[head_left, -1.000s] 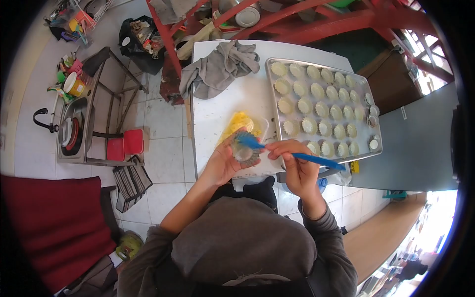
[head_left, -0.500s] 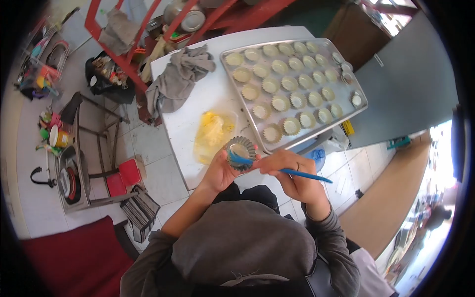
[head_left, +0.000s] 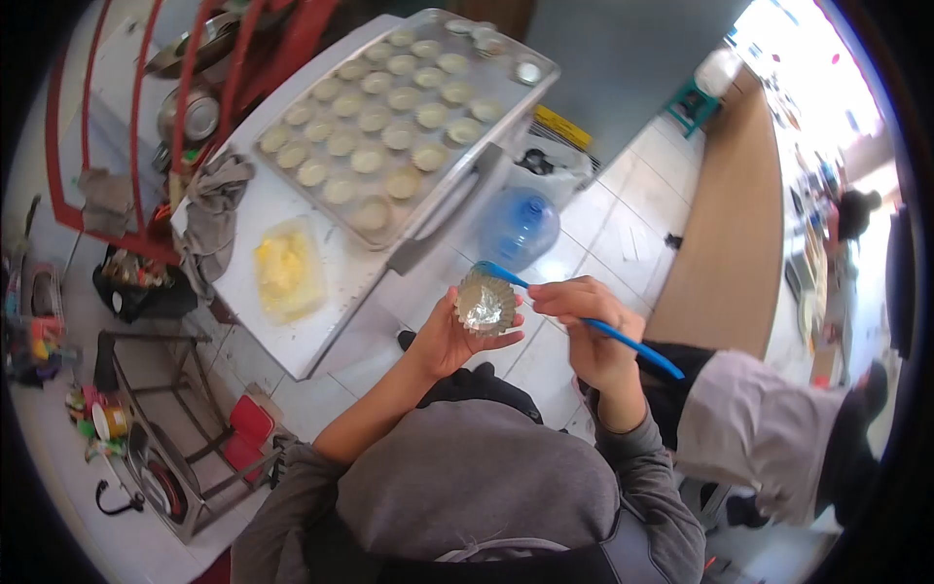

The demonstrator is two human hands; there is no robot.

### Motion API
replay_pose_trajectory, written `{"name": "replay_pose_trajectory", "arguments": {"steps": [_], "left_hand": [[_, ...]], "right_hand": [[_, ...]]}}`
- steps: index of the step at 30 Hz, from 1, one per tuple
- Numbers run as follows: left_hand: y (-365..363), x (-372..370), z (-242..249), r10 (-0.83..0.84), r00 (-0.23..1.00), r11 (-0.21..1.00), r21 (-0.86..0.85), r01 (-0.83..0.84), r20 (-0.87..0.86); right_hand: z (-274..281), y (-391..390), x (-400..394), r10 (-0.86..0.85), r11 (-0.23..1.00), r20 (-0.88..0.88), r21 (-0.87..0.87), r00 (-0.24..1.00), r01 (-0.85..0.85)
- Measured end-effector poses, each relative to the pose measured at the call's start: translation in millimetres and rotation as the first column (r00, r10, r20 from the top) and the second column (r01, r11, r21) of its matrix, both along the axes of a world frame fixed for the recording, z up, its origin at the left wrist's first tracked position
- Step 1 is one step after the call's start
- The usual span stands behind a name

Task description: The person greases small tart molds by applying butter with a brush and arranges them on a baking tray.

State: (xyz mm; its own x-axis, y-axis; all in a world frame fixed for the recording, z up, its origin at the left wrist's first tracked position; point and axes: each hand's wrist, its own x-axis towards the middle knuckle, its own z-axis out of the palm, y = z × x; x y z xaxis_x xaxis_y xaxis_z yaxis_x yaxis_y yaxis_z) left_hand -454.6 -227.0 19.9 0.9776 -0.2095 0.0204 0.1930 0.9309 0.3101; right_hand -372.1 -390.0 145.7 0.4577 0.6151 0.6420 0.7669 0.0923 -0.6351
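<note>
Over the tiled floor (head_left: 538,362), past the table (head_left: 232,292) edge | my left grip (head_left: 450,339) clamped the fluted tart mould (head_left: 484,310), right grip (head_left: 592,319) the blue brush (head_left: 632,347) | bristles (head_left: 496,271) had shifted from mould's inside to far rim, seemingly bringing the brushing edgeward | free room lay leftward; blue jug (head_left: 519,226) stood beyond.

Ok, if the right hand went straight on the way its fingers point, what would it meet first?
The right hand would likely meet the fluted tin in the left hand, or that hand's fingertips beside it; depth is unclear.
</note>
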Motion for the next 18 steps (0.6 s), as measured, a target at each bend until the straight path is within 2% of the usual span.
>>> {"name": "replay_pose_trajectory", "arguments": {"steps": [2, 5, 8, 9, 10, 11, 13, 15, 16, 17, 18], "left_hand": [[-29.7, 0.7, 2.8, -0.053, 0.999, 0.999, 0.009, 0.053, -0.009], [-71.1, -0.4, 7.9, -0.144, 0.989, 0.990, -0.004, 0.144, -0.033], [-98.5, 0.9, 0.2, -0.306, 0.950, 0.947, -0.090, 0.310, 0.055], [-108.1, 0.5, 0.6, -0.323, 0.946, 0.944, -0.058, 0.325, 0.038], [-116.1, -0.3, 1.7, -0.338, 0.941, 0.941, -0.024, 0.338, 0.021], [-123.4, -2.2, 3.8, -0.350, 0.937, 0.937, 0.010, 0.350, 0.000], [-136.8, -3.4, 9.2, -0.356, 0.932, 0.925, 0.119, 0.361, -0.061], [-145.6, -4.6, 9.8, -0.366, 0.927, 0.901, 0.218, 0.376, -0.087], [-147.5, -2.3, 8.2, -0.374, 0.924, 0.886, 0.264, 0.381, -0.076], [-148.9, -0.7, 7.9, -0.379, 0.923, 0.871, 0.311, 0.379, -0.062], [-150.2, -1.2, 5.6, -0.402, 0.912, 0.869, 0.281, 0.408, -0.080]], "right_hand": [[1.8, -45.6, -12.8, -0.060, 0.997, -0.048, -0.042, 0.997, 0.058], [-3.7, -76.4, -34.1, -0.073, 0.992, -0.003, -0.107, 0.997, 0.072], [-10.0, -111.7, -48.3, -0.330, 0.942, -0.035, 0.051, 0.943, 0.332], [-9.6, -123.6, -53.6, -0.403, 0.908, -0.064, 0.102, 0.913, 0.407], [-8.3, -139.3, -62.0, -0.386, 0.903, -0.192, 0.121, 0.902, 0.412], [-6.0, -151.9, -70.9, -0.359, 0.902, -0.226, 0.167, 0.906, 0.399], [-5.6, -159.1, -86.1, -0.384, 0.903, -0.228, 0.107, 0.895, 0.415], [-9.0, -158.1, -96.9, -0.442, 0.897, -0.117, -0.059, 0.890, 0.438], [-16.1, -162.5, -103.6, -0.396, 0.918, -0.270, -0.083, 0.878, 0.389], [-18.9, -167.5, -105.8, -0.371, 0.917, -0.357, 0.004, 0.857, 0.399], [-21.2, -173.1, -107.8, -0.333, 0.908, -0.441, 0.090, 0.834, 0.410]]}}
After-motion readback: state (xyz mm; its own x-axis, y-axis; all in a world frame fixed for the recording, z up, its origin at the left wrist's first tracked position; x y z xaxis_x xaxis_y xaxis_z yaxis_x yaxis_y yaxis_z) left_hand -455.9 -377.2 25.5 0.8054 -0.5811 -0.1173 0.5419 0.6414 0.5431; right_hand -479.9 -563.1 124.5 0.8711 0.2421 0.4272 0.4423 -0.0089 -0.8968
